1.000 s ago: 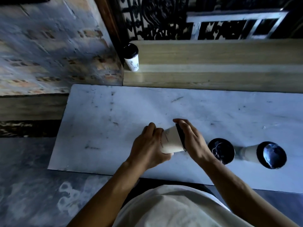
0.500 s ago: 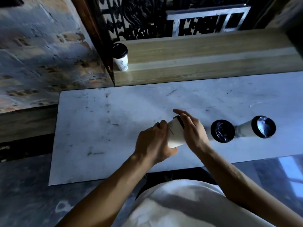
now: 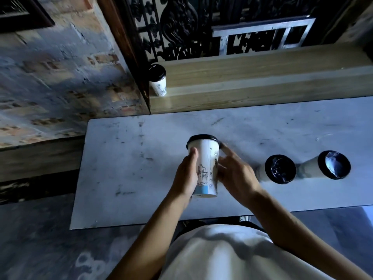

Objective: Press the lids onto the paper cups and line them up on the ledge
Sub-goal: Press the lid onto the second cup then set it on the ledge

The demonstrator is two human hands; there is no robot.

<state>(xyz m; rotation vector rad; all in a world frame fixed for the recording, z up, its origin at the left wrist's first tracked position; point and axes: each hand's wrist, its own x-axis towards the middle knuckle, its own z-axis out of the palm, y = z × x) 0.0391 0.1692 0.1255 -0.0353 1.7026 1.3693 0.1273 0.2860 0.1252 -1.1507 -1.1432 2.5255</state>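
Note:
My left hand (image 3: 186,174) grips a white paper cup (image 3: 205,162) with a black lid on it, lifted above the white table (image 3: 125,168). My right hand (image 3: 236,176) lies against the cup's right side with its fingers apart. Two more lidded cups stand on the table to the right, one nearer (image 3: 279,168) and one farther right (image 3: 333,165). A lidded cup (image 3: 158,80) stands at the left end of the wooden ledge (image 3: 262,81).
A brick wall (image 3: 50,77) rises to the left of the ledge. Black ornamental ironwork (image 3: 181,27) and a metal frame stand behind the ledge. The stone floor lies below the table's near edge.
The cup has been raised and turned so its side faces me, with the lid now seated on top. My right hand has slid off the lid to the cup's side. The camera has tilted.

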